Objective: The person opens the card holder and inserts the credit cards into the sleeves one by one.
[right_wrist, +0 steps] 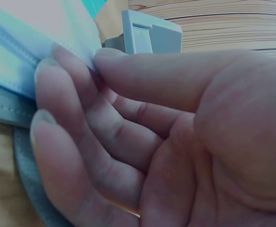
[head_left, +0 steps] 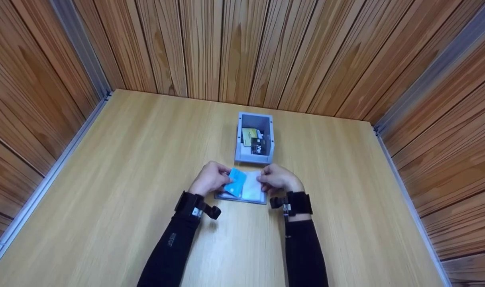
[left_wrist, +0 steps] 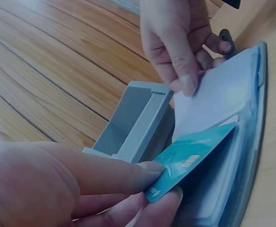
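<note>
Between thumb and fingers my left hand (head_left: 211,178) pinches a blue chip card (head_left: 235,182), held tilted over the left side of an open card holder (head_left: 253,187). In the left wrist view the card's (left_wrist: 190,158) far end lies at the clear sleeves near the fold; whether it is inside one I cannot tell. My right hand (head_left: 280,178) pinches the edge of a clear plastic sleeve (right_wrist: 57,28) on the holder's right side. The holder has a grey stitched cover (left_wrist: 257,142) and lies on the table.
Just beyond the holder stands a grey box (head_left: 254,159), open on top. Inside are a yellow card (head_left: 249,136), a black card marked Vip (head_left: 259,146) and other cards. Wood-panelled walls (head_left: 238,52) rise behind and at both sides of the wooden table (head_left: 146,159).
</note>
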Motion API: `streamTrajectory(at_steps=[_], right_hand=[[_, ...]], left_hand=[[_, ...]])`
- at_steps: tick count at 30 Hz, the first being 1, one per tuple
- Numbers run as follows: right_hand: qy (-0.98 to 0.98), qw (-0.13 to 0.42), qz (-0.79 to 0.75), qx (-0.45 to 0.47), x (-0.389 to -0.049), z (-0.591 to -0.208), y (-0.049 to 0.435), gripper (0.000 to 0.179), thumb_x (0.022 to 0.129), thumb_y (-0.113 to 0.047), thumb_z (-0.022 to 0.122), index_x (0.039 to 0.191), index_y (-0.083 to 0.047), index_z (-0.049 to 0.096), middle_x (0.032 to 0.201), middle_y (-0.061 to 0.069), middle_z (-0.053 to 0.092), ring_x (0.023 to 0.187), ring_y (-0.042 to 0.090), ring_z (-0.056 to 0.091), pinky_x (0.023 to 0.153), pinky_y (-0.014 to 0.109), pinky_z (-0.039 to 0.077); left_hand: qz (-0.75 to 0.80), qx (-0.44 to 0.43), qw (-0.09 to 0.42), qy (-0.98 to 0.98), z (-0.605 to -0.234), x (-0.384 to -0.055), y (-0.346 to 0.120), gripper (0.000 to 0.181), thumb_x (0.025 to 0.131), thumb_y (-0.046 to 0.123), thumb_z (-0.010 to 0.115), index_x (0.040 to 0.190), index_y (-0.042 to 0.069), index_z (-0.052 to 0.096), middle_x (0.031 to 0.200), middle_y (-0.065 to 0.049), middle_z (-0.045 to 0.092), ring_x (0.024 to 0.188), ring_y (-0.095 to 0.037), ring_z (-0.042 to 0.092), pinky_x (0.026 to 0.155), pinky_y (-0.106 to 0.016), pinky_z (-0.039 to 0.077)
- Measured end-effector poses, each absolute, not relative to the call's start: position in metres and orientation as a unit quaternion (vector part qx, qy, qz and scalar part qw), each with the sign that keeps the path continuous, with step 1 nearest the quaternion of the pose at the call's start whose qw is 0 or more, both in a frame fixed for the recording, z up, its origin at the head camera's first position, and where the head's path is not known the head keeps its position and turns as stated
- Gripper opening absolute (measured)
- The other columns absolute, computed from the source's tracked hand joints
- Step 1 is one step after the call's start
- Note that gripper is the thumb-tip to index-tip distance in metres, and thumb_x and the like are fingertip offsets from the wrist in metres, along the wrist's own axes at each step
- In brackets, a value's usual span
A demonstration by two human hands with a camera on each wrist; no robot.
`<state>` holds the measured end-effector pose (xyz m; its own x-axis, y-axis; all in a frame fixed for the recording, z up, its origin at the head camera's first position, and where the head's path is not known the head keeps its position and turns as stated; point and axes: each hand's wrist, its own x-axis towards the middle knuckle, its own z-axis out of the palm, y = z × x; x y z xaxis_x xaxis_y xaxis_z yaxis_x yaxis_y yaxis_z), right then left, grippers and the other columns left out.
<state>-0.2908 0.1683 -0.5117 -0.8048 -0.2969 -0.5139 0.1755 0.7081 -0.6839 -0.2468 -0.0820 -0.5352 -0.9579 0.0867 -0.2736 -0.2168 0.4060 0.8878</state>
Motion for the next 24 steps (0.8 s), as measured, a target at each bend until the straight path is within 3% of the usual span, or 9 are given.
streamTrajectory(at_steps=[11,19,24], right_hand=[[0.869,0.313,-0.383,-0.027,-0.292,-0.513,0.168,0.017,0.110,-0.019,0.065,0.098,-0.008,0.070,0.079,0.001,0.070,0.068,0.013,0.067,0.059,0.025,0.057],[0.866,0.311,-0.391,-0.018,-0.290,-0.511,0.170,0.015,0.108,-0.019,0.067,0.101,-0.007,0.073,0.081,0.002,0.073,0.070,0.014,0.070,0.062,0.027,0.062],[0.873,0.302,-0.381,-0.039,-0.291,-0.510,0.173,0.016,0.107,-0.016,0.068,0.103,-0.003,0.077,0.080,0.002,0.074,0.070,0.012,0.070,0.062,0.025,0.061]], left_hand=[[0.534,-0.046,0.129,0.834,-0.537,-0.246,-0.070,0.034,0.095,0.007,0.082,0.129,0.002,0.076,0.098,-0.006,0.075,0.064,-0.009,0.065,0.058,-0.020,0.053],[0.517,-0.079,0.140,0.840,-0.534,-0.243,-0.060,0.022,0.093,0.011,0.086,0.109,0.007,0.070,0.083,-0.002,0.071,0.063,-0.012,0.065,0.057,-0.023,0.050],[0.511,-0.074,0.120,0.848,-0.533,-0.241,-0.053,0.022,0.090,0.012,0.089,0.098,0.007,0.069,0.077,-0.001,0.070,0.063,-0.012,0.067,0.056,-0.022,0.050]])
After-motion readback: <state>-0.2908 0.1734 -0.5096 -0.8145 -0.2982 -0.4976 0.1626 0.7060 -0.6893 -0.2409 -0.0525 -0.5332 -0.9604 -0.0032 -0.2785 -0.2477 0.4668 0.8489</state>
